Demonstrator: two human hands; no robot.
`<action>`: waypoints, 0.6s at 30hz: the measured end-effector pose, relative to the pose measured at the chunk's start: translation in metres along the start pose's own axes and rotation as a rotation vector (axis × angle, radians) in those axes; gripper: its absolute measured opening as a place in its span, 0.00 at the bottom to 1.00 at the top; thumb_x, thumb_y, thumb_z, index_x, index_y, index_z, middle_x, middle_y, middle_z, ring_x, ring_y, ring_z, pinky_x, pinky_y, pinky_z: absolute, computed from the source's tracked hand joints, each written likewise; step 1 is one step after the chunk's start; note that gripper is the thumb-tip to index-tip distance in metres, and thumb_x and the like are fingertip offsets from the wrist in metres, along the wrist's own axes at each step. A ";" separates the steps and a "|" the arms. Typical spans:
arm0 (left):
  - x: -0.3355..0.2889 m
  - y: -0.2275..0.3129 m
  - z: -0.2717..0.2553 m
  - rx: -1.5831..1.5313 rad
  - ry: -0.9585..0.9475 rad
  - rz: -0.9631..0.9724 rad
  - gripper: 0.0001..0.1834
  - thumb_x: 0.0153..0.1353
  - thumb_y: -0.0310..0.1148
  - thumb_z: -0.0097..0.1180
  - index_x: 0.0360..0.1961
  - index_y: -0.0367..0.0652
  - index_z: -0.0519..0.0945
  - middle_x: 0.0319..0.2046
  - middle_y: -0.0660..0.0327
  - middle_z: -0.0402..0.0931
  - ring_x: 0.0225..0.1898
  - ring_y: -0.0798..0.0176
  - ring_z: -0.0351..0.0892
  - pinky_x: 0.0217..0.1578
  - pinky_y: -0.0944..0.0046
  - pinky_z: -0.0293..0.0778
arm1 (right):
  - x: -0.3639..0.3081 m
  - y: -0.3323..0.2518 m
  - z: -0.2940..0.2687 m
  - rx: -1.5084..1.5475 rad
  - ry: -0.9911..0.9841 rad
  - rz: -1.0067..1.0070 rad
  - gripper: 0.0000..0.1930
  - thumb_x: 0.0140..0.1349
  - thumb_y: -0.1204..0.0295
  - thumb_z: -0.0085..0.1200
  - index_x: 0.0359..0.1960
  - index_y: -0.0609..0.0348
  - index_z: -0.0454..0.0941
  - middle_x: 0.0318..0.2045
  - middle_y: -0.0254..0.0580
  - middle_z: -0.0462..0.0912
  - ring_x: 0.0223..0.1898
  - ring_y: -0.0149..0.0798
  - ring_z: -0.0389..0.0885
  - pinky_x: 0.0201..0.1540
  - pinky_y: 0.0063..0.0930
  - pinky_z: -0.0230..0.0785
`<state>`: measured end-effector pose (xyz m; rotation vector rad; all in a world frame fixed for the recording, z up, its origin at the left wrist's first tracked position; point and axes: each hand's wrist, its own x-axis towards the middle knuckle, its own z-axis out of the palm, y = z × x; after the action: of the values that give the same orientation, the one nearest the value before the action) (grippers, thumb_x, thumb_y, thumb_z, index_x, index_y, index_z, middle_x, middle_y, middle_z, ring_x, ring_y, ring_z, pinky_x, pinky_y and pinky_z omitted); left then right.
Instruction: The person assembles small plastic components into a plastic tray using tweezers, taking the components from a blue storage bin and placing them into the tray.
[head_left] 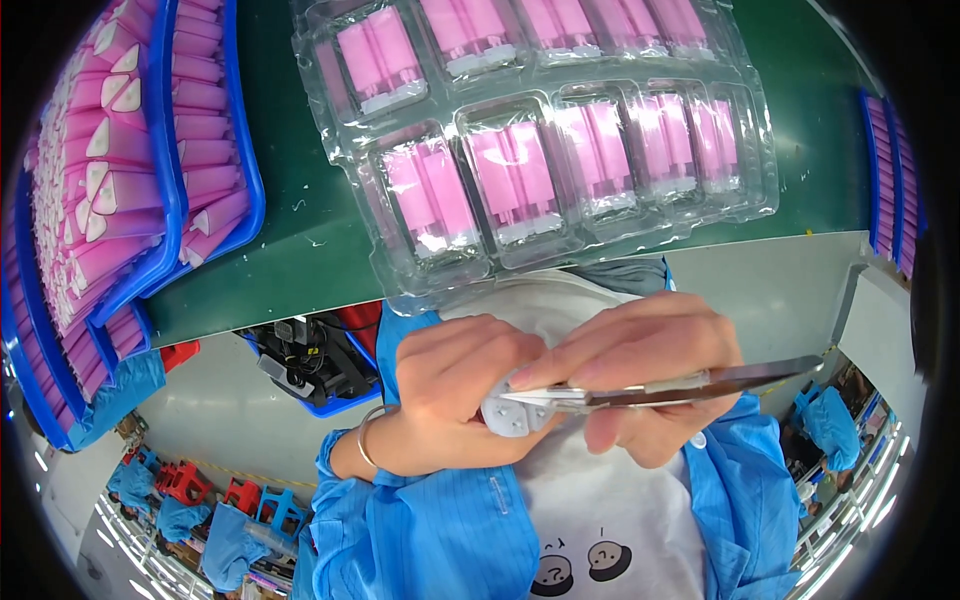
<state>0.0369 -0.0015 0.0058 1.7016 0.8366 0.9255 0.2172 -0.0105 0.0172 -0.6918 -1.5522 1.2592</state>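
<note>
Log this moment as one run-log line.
left hand: holds small white part | right hand: metal tweezers, tips at part | clear tray of pink pieces on green table

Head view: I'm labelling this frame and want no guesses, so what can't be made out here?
- White part: mostly hidden by the left hand; shape unclear.
- Tweezers: tips covered by the right hand fingers and the part.
- Clear tray: top row cut off by the upper edge; glare blurs the pink pieces.
- Blue bins: bent by the fisheye, cut off at the left rim.

Bright, sharp (heavy fisheye rim warp)
</note>
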 end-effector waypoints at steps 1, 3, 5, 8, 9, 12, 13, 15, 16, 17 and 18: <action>-0.001 0.000 0.000 0.012 0.010 0.003 0.15 0.32 0.27 0.69 0.23 0.37 0.76 0.18 0.57 0.73 0.16 0.56 0.72 0.16 0.65 0.66 | 0.001 0.001 0.002 0.000 0.037 -0.009 0.20 0.50 0.71 0.65 0.42 0.64 0.71 0.32 0.58 0.82 0.26 0.45 0.83 0.28 0.31 0.77; -0.003 -0.002 0.000 0.017 0.004 -0.011 0.15 0.33 0.28 0.69 0.23 0.37 0.76 0.18 0.57 0.73 0.17 0.56 0.73 0.17 0.65 0.66 | 0.002 -0.002 0.003 -0.003 0.076 -0.017 0.18 0.49 0.71 0.66 0.39 0.64 0.73 0.31 0.58 0.82 0.25 0.44 0.82 0.27 0.30 0.77; -0.004 -0.004 0.001 0.017 -0.009 -0.022 0.15 0.33 0.28 0.69 0.23 0.37 0.76 0.18 0.57 0.73 0.17 0.56 0.73 0.17 0.65 0.67 | 0.005 -0.008 0.000 -0.171 -0.012 0.057 0.17 0.47 0.71 0.67 0.35 0.65 0.75 0.29 0.56 0.82 0.22 0.45 0.81 0.24 0.29 0.75; -0.003 -0.006 0.001 0.073 0.016 0.006 0.15 0.35 0.30 0.68 0.24 0.36 0.76 0.19 0.57 0.74 0.18 0.55 0.74 0.18 0.64 0.68 | 0.009 -0.004 0.005 -0.284 0.019 -0.101 0.15 0.46 0.71 0.68 0.32 0.66 0.77 0.29 0.55 0.82 0.23 0.45 0.81 0.24 0.30 0.75; -0.004 -0.007 -0.001 0.077 -0.024 -0.020 0.15 0.37 0.31 0.68 0.24 0.36 0.76 0.19 0.56 0.74 0.18 0.55 0.74 0.18 0.64 0.68 | 0.012 -0.005 0.005 -0.282 0.017 -0.103 0.15 0.46 0.71 0.68 0.32 0.66 0.77 0.29 0.55 0.82 0.23 0.45 0.81 0.24 0.30 0.75; -0.006 -0.010 0.000 0.090 -0.015 -0.039 0.15 0.37 0.32 0.69 0.24 0.37 0.76 0.19 0.56 0.74 0.18 0.55 0.74 0.18 0.64 0.69 | 0.019 -0.007 0.005 -0.426 -0.123 -0.051 0.15 0.47 0.70 0.67 0.32 0.67 0.77 0.29 0.55 0.82 0.25 0.46 0.81 0.26 0.30 0.75; -0.006 -0.010 0.000 0.098 0.033 -0.033 0.16 0.37 0.32 0.70 0.24 0.37 0.76 0.19 0.56 0.74 0.18 0.55 0.74 0.19 0.65 0.69 | 0.019 -0.002 0.003 -0.299 -0.093 -0.008 0.14 0.50 0.70 0.64 0.32 0.66 0.75 0.28 0.54 0.82 0.25 0.45 0.81 0.27 0.30 0.75; -0.003 0.001 -0.004 0.100 0.055 -0.082 0.16 0.36 0.31 0.71 0.24 0.38 0.76 0.19 0.57 0.74 0.18 0.57 0.75 0.19 0.66 0.69 | 0.018 0.002 0.004 -0.169 -0.066 0.031 0.13 0.54 0.69 0.62 0.33 0.65 0.73 0.28 0.54 0.82 0.26 0.44 0.81 0.27 0.30 0.74; -0.002 0.005 -0.005 0.101 0.078 -0.132 0.16 0.36 0.30 0.72 0.24 0.39 0.77 0.20 0.58 0.74 0.18 0.58 0.75 0.19 0.67 0.69 | 0.016 0.003 0.005 0.003 0.110 -0.018 0.11 0.57 0.69 0.58 0.34 0.64 0.71 0.27 0.52 0.81 0.25 0.42 0.81 0.27 0.29 0.73; -0.003 0.004 -0.003 0.105 0.083 -0.132 0.16 0.36 0.30 0.72 0.24 0.39 0.77 0.20 0.58 0.74 0.18 0.58 0.75 0.19 0.67 0.69 | 0.014 0.002 0.005 0.177 0.285 -0.067 0.10 0.61 0.69 0.54 0.34 0.63 0.69 0.26 0.50 0.80 0.24 0.40 0.80 0.28 0.28 0.72; -0.005 0.002 0.000 0.061 0.108 -0.165 0.16 0.35 0.28 0.72 0.24 0.39 0.76 0.20 0.58 0.75 0.18 0.59 0.75 0.19 0.67 0.69 | 0.011 -0.002 0.001 0.020 0.304 -0.021 0.09 0.64 0.68 0.49 0.35 0.61 0.66 0.24 0.45 0.78 0.23 0.34 0.76 0.26 0.25 0.65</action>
<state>0.0350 -0.0068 0.0066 1.6184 1.0704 0.8931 0.2126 -0.0015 0.0231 -0.8112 -1.2924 1.0952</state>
